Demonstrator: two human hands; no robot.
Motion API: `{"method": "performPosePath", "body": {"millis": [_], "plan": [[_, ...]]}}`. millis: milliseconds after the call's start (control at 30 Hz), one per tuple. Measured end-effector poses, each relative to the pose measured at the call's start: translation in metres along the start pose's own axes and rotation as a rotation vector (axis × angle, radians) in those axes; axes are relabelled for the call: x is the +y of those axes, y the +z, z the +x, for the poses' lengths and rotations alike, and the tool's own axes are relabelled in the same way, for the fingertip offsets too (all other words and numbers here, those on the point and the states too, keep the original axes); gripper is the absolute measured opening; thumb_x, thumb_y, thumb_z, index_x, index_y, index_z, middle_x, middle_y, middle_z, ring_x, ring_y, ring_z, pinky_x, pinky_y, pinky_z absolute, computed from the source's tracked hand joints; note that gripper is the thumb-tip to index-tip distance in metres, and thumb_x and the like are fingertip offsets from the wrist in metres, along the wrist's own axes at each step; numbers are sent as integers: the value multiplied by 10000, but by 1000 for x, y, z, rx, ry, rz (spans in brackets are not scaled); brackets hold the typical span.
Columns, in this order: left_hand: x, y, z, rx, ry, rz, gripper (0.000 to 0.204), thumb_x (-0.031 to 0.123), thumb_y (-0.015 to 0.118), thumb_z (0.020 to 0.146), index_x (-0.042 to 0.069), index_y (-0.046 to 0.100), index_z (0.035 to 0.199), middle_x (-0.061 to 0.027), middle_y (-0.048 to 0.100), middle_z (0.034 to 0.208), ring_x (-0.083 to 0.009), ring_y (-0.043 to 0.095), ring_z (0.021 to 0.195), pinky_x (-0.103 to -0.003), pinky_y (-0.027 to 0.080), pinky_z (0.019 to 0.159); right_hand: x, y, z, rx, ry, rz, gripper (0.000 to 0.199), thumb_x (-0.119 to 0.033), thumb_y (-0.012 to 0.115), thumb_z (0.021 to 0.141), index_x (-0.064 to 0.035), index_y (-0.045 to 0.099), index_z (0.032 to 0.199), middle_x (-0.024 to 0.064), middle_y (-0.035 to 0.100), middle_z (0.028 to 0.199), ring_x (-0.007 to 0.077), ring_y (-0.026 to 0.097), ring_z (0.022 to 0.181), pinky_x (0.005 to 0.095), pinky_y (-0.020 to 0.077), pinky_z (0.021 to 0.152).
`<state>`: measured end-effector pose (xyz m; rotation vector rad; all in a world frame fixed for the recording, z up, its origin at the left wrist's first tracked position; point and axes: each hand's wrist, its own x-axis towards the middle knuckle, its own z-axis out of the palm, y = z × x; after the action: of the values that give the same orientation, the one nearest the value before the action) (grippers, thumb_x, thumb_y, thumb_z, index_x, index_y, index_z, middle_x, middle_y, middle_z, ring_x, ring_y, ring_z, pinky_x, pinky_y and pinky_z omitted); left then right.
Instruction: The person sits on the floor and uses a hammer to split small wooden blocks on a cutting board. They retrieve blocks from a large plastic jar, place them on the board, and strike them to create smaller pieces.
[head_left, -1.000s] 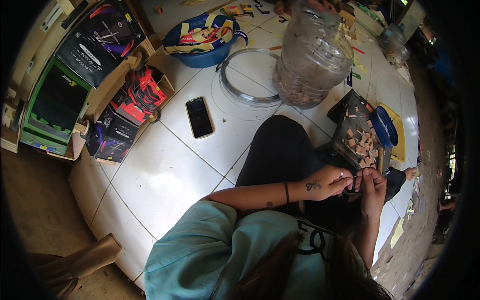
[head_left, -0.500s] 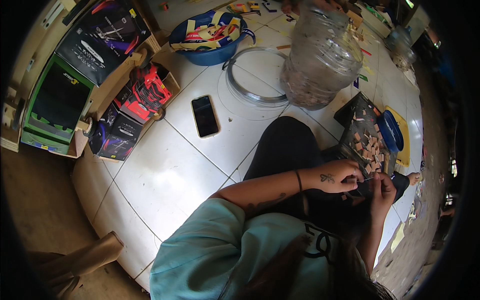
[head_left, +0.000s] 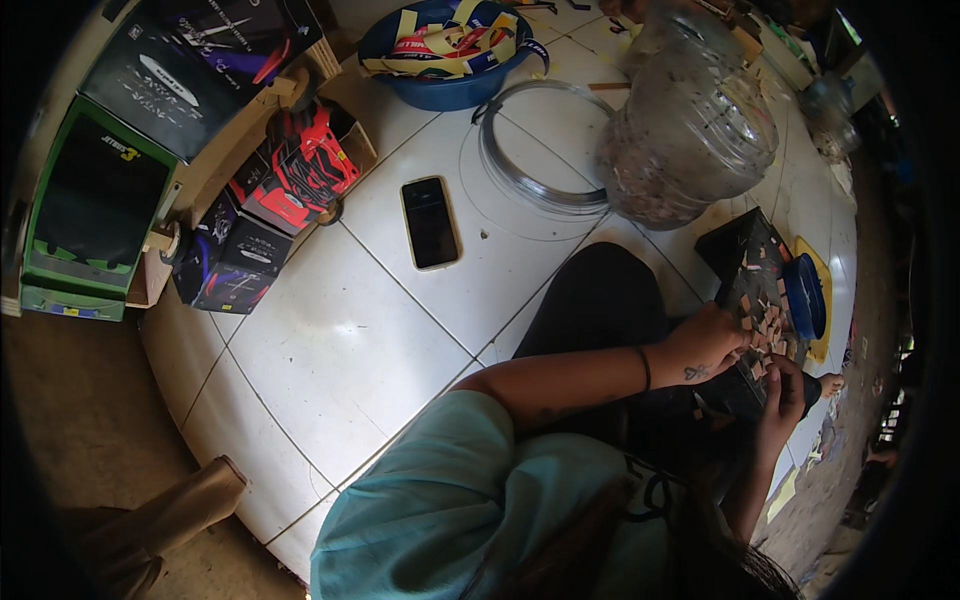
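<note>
My left hand (head_left: 706, 342), with a dark band round its wrist, is closed with its fingertips over the small tan square pieces (head_left: 768, 325). These lie loose in a black tray (head_left: 735, 240) at my right. Close beside it, my right hand (head_left: 784, 388) has thumb and fingers pinched together at the near side of the pieces. Whatever either pinch holds is too small and dark to make out. The two hands are slightly apart, above my dark-trousered leg.
A blue dish (head_left: 804, 297) rests on a yellow tray (head_left: 826, 300) beyond the black one. Ahead stand a large clear plastic jug (head_left: 685, 150), a wire coil (head_left: 500, 150) and a blue basin (head_left: 440, 95) of strips. A phone (head_left: 430, 222) lies on the tiles; boxes (head_left: 225, 250) stand left.
The view has shifted a little, so most things sit differently in the picture. My left hand has moved forward onto the tan pieces; a thin shiny strand between the hands no longer shows.
</note>
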<state>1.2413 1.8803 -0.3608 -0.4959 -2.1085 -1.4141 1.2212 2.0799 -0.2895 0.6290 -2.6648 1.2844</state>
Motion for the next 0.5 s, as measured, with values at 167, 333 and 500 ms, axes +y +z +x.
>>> {"method": "performPosePath", "body": {"millis": [167,333,500], "plan": [[-12,11,10,166,34,83,129,84,695,753,79,651,874,-93,608,865,-292,573,901,-415,422,825,55,-55,-22,79,5,-905,489,-218,662,886,28,466,1262,227,533,1221,384,554,1102,435,462,921],[-27,37,19,61,26,167,115,124,687,789,76,673,893,-86,613,912,-274,562,911,-414,406,850,117,-103,-88,-53,244,-879,660,-260,670,865,39,332,1345,282,457,1313,442,488,1214,524,422,986],[-35,50,14,100,105,201,107,169,660,843,69,683,873,-77,618,809,-260,578,849,-396,429,815,136,-96,-111,-62,439,-484,477,-192,564,949,-16,356,1340,255,546,1219,430,566,1103,484,456,926]]}}
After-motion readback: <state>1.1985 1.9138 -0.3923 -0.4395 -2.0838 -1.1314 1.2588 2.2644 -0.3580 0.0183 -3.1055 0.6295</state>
